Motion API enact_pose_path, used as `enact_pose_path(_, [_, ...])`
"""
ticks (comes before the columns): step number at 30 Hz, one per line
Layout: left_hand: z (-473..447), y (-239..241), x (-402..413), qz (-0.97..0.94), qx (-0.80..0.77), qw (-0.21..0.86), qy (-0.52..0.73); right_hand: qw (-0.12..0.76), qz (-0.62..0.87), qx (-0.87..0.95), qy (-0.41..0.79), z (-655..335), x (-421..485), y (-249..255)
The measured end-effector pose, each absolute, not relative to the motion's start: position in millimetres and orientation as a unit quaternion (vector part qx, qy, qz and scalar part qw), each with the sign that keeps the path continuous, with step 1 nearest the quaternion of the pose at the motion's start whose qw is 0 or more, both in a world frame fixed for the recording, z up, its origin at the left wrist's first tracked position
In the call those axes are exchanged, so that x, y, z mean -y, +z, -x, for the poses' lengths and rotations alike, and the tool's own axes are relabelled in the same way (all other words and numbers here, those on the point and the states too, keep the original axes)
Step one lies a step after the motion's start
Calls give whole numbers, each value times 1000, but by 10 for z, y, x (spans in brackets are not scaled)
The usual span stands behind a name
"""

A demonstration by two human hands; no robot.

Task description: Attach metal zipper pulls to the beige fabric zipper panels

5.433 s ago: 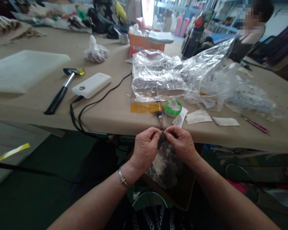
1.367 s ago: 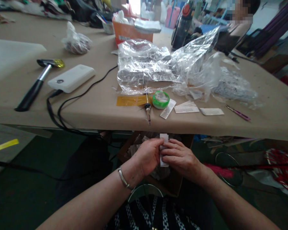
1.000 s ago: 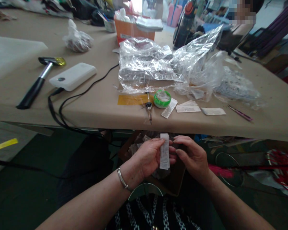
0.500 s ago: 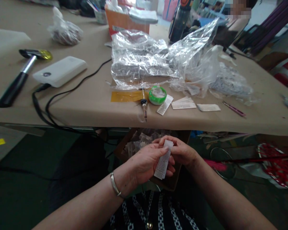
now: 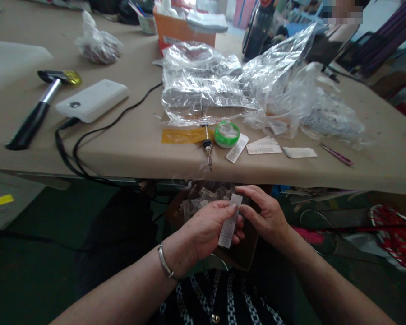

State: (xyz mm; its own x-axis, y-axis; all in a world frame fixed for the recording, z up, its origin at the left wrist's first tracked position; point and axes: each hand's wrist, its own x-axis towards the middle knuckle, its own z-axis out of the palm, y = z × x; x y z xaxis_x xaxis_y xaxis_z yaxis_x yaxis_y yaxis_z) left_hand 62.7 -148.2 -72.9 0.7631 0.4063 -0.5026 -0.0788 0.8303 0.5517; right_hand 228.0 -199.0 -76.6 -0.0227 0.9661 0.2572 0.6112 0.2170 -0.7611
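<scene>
A narrow whitish strip with small printed lines [image 5: 229,225] is pinched in my left hand [image 5: 205,225], thumb on top and fingers behind it. My right hand [image 5: 265,214] is just to the right of the strip's upper end, with thumb and index finger apart. Whether the thumb tip touches the strip, I cannot tell. Below the table edge, behind my hands, stands an open box [image 5: 175,208] holding many translucent small packets [image 5: 203,198]. On the table edge above lies a soldering iron [image 5: 208,151], its tip pointing toward me, with faint smoke near it.
A green round tin [image 5: 226,134], several printed strips [image 5: 264,146] and purple tweezers [image 5: 336,154] lie near the table edge. Behind them is a crumpled clear plastic bag [image 5: 206,85]. To the left are a hammer [image 5: 42,110], a white power bank [image 5: 93,100] and black cables [image 5: 62,153].
My right hand has opened and drawn away from the strip, its fingers spreading upward. My left hand still holds the strip. The view has shifted slightly.
</scene>
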Motion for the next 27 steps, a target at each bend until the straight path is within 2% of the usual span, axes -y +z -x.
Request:
enact_pose_path(3, [-628,-755,1481,-269,-317,899,136,347,586,711,174,-2258,2008,-742])
enact_pose_path(7, [-627,-781,1479,-268,-316,899,142,342,592,715,147,-2234,2006,-771])
enact_pose_path(16, [-634,-731,1480,-255,-334,895,149,364,600,688,185,-2214,1984,-779])
enact_pose_path(18, [-635,-703,1478,-253,-338,894,152,385,615,651,222,-2201,1969,-771])
enact_pose_path(21, [-626,-673,1467,-257,-344,889,156,424,621,563,344,-2165,1927,-766])
enact_pose_path(24, [-607,-666,1460,-267,-345,885,165,467,586,445,491,-2126,1871,-797])
enact_pose_path(27, [-586,-679,1461,-283,-337,881,175,505,540,363,567,-2091,1823,-851])
